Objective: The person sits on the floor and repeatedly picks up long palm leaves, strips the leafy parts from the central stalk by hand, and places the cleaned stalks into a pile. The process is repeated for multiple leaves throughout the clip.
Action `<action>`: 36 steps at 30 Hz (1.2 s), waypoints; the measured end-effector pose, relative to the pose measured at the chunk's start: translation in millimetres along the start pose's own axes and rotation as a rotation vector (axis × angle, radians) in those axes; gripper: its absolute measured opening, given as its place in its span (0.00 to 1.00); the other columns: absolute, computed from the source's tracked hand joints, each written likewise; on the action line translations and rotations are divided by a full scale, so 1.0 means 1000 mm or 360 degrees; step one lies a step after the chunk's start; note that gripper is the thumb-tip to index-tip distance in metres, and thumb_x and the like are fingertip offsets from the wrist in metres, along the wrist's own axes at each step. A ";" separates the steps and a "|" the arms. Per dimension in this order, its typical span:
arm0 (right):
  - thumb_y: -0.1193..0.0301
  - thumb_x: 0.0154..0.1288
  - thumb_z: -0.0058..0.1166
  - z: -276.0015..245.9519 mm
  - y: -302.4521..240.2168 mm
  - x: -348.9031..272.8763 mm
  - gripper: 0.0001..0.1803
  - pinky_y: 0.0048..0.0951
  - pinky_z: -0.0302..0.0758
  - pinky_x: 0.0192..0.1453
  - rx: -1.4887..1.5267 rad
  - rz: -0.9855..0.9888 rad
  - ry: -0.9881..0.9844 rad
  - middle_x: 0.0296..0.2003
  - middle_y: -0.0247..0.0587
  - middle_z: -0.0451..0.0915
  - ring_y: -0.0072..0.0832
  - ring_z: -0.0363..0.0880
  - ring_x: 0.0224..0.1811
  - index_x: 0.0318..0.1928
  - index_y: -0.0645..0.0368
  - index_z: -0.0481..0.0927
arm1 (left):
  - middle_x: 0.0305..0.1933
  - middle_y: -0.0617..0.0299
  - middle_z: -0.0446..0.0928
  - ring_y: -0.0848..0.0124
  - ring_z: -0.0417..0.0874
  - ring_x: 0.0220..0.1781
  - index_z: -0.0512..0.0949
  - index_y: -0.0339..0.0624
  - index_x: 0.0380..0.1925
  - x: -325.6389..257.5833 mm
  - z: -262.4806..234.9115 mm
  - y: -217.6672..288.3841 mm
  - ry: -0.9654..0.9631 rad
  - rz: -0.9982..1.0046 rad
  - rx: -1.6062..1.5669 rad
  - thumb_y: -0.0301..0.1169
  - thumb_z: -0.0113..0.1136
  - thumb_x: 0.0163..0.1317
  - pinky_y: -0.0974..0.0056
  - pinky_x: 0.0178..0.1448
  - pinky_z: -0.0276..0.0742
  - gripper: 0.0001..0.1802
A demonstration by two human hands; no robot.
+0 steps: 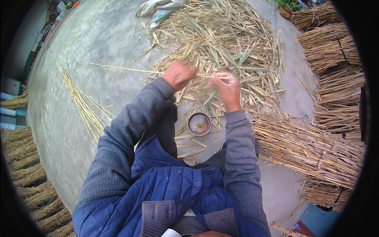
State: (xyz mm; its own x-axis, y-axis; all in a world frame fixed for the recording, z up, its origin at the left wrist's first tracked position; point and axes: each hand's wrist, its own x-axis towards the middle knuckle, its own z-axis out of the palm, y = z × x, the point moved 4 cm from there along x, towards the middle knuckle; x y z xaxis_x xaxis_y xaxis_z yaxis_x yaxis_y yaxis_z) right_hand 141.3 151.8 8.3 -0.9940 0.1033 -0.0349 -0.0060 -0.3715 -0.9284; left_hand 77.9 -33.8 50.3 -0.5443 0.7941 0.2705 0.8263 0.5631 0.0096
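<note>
A long thin dry stalk [118, 68] runs sideways between my hands, its slender end reaching out to the left. My left hand [180, 75] is closed in a fist around it. A little to the right, my right hand [227, 89] pinches the same stalk between thumb and fingers, slightly blurred. Just beyond both hands spreads a large heap of dry leaves and husks [225, 39]. On the ground between my forearms stands a small round bowl [199, 124] with some brownish matter in it.
Cleaned pale stalks [81, 102] lie on the concrete floor at left. A loose bundle of unpeeled stalks [308, 146] lies right of my knee. Tied bundles [331, 47] are stacked along the right side, and more bundles [27, 170] line the left edge. A cloth sack [158, 8] lies at the far side.
</note>
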 end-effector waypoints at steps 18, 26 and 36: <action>0.69 0.66 0.67 -0.084 -0.015 0.017 0.14 0.16 0.82 0.35 -0.0269 -0.0033 0.0443 0.37 0.40 0.86 0.20 0.85 0.33 0.46 0.64 0.81 | 0.26 0.61 0.76 0.64 0.80 0.38 0.71 0.43 0.28 -0.133 -0.039 -0.074 -0.0059 -0.0127 0.0594 0.29 0.57 0.54 0.60 0.44 0.74 0.05; 0.68 0.67 0.67 -0.138 0.013 0.044 0.16 0.14 0.80 0.35 -0.0385 0.0078 0.0602 0.36 0.37 0.85 0.18 0.84 0.32 0.50 0.63 0.80 | 0.23 0.62 0.77 0.63 0.81 0.35 0.72 0.45 0.23 -0.341 -0.026 -0.109 -0.0835 -0.0306 0.0647 0.28 0.62 0.47 0.58 0.42 0.75 0.06; 0.67 0.67 0.66 -0.152 0.005 0.045 0.15 0.16 0.79 0.34 -0.0507 -0.0004 0.0598 0.36 0.36 0.85 0.18 0.84 0.33 0.48 0.63 0.81 | 0.33 0.54 0.85 0.53 0.88 0.44 0.81 0.47 0.25 -0.633 0.025 -0.094 -0.1807 -0.1388 0.0407 0.29 0.57 0.57 0.50 0.42 0.84 0.05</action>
State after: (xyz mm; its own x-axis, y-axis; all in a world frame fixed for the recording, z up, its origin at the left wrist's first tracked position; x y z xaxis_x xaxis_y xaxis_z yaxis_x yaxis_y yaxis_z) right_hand 113.3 294.4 -54.1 -0.8858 0.4510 -0.1091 0.0836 -0.0761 -0.9936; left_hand 341.1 -584.3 -145.7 -0.7693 -0.1337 -0.6248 0.1977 0.8801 -0.4317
